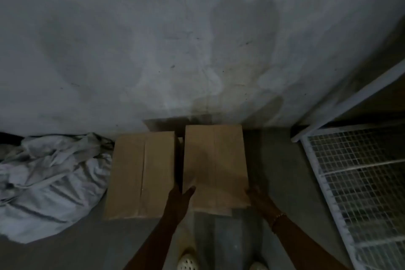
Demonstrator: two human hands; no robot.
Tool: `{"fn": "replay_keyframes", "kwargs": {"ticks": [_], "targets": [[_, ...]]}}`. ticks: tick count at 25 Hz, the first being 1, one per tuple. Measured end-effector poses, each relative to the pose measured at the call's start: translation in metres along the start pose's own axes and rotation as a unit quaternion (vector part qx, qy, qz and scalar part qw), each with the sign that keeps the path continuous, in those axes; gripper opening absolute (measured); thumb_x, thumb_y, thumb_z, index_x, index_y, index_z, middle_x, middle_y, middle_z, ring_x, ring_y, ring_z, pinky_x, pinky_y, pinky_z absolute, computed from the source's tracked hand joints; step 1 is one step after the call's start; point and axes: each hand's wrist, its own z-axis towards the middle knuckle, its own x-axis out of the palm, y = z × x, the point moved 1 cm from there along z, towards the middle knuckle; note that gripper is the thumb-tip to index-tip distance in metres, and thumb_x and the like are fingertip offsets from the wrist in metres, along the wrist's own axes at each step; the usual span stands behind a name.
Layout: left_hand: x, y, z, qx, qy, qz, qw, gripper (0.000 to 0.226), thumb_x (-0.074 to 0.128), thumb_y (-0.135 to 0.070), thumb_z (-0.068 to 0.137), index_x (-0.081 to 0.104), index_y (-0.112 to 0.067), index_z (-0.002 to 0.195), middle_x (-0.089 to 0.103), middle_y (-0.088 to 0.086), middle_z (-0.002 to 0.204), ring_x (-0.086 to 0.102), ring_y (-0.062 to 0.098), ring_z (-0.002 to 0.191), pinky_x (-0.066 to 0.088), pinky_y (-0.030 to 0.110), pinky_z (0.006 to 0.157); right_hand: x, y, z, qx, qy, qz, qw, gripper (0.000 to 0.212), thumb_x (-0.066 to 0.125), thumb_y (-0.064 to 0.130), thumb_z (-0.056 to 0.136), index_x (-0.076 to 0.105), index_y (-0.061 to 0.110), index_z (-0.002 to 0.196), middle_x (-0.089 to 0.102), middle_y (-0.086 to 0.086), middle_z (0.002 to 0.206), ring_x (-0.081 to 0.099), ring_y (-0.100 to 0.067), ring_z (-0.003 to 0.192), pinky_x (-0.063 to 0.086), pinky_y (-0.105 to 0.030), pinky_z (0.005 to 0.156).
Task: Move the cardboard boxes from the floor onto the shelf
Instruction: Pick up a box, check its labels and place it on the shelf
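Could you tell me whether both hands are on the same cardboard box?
Yes, the left hand and right hand grip opposite sides of the right-hand box.

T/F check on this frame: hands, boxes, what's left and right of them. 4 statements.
1. Both hands grip the right box, left hand and right hand on opposite sides. True.
2. The left box is stacked on the right one. False: they sit side by side.
3. A wire-mesh shelf stands to the right. True.
4. The crumpled cloth covers the left box. False: it lies beside it, on the left.
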Motion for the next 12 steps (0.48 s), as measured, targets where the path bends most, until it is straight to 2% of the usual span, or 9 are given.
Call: {"fn": "replay_keyframes", "kwargs": {"ticks": [2,3,5,7,8,9,10,11,12], "targets": [[0.014,-0.001,0.004,-0.007,-0.023,-0.067,0.997,0.078,0.075,-0.033,0.092,0.038,-0.008,0.156,0.046,0.003,0.152,0.044,0.03,0.143,0.037,0.035,0.113,0.003,-0.015,0.013,-0.023,-0.002,-0.005,1.0,0.07,0.07,0.018,0.094,0.035,0.0,0.152,0.043,-0.018,0.155,0.047,-0.025,0.133,0.036,-0.04,0.116],[0.018,-0.002,0.004,-0.003,-0.034,-0.086,0.996,0.077,0.078,-0.025,0.09,0.04,-0.007,0.155,0.045,0.006,0.154,0.045,0.03,0.142,0.037,0.034,0.111,0.004,-0.024,0.016,-0.026,0.01,-0.011,1.0,0.066,0.069,0.016,0.095,0.038,0.002,0.151,0.044,-0.015,0.154,0.047,-0.026,0.135,0.036,-0.043,0.117],[0.022,-0.013,-0.009,-0.007,-0.044,-0.089,0.995,0.076,0.077,-0.022,0.089,0.042,-0.005,0.154,0.046,0.01,0.154,0.046,0.031,0.141,0.039,0.036,0.112,0.0,-0.02,0.005,-0.046,0.011,-0.007,0.999,0.057,0.062,0.009,0.1,0.037,0.004,0.151,0.042,-0.005,0.15,0.043,-0.023,0.138,0.036,-0.038,0.117],[0.018,-0.031,-0.034,-0.019,-0.041,-0.085,0.995,0.069,0.072,-0.024,0.094,0.042,-0.005,0.153,0.048,0.012,0.152,0.046,0.033,0.14,0.039,0.043,0.116,-0.012,0.008,-0.023,-0.05,-0.013,-0.007,0.999,0.056,0.059,0.006,0.101,0.036,0.002,0.151,0.042,-0.009,0.151,0.043,-0.025,0.14,0.038,-0.033,0.111],[0.013,-0.044,-0.05,-0.012,-0.04,-0.084,0.996,0.066,0.07,-0.025,0.096,0.044,-0.004,0.152,0.049,0.013,0.151,0.048,0.034,0.138,0.04,0.045,0.116,-0.018,0.026,-0.041,-0.044,-0.026,0.0,0.999,0.055,0.058,0.006,0.101,0.036,0.0,0.151,0.046,-0.014,0.149,0.047,-0.029,0.137,0.043,-0.031,0.104],[0.007,-0.059,-0.069,0.006,-0.044,-0.085,0.995,0.061,0.068,-0.025,0.097,0.046,-0.004,0.15,0.05,0.014,0.15,0.05,0.034,0.135,0.042,0.044,0.114,-0.025,0.042,-0.059,-0.034,-0.033,0.015,0.999,0.053,0.057,0.004,0.101,0.038,-0.003,0.15,0.052,-0.018,0.141,0.055,-0.033,0.125,0.05,-0.029,0.091],[-0.001,-0.077,-0.091,0.021,-0.06,-0.082,0.995,0.053,0.063,-0.025,0.1,0.05,-0.005,0.147,0.051,0.015,0.148,0.052,0.034,0.132,0.044,0.042,0.111,-0.032,0.062,-0.08,-0.032,-0.037,0.042,0.998,0.047,0.056,0.003,0.101,0.042,-0.005,0.146,0.059,-0.018,0.126,0.062,-0.033,0.105,0.053,-0.025,0.074],[-0.01,-0.099,-0.116,0.046,-0.077,-0.09,0.992,0.039,0.057,-0.023,0.104,0.056,-0.008,0.14,0.055,0.014,0.141,0.054,0.032,0.127,0.046,0.037,0.106,-0.04,0.084,-0.104,-0.042,-0.04,0.061,0.996,0.039,0.055,0.001,0.101,0.047,-0.007,0.139,0.062,-0.015,0.111,0.062,-0.028,0.087,0.052,-0.022,0.061],[-0.019,-0.12,-0.142,0.072,-0.085,-0.101,0.989,0.026,0.049,-0.02,0.107,0.063,-0.013,0.128,0.06,0.009,0.131,0.057,0.028,0.121,0.048,0.031,0.101,-0.047,0.107,-0.135,-0.049,-0.034,0.082,0.995,0.029,0.053,0.001,0.102,0.05,-0.006,0.13,0.061,-0.011,0.098,0.058,-0.022,0.076,0.049,-0.023,0.055]]}}
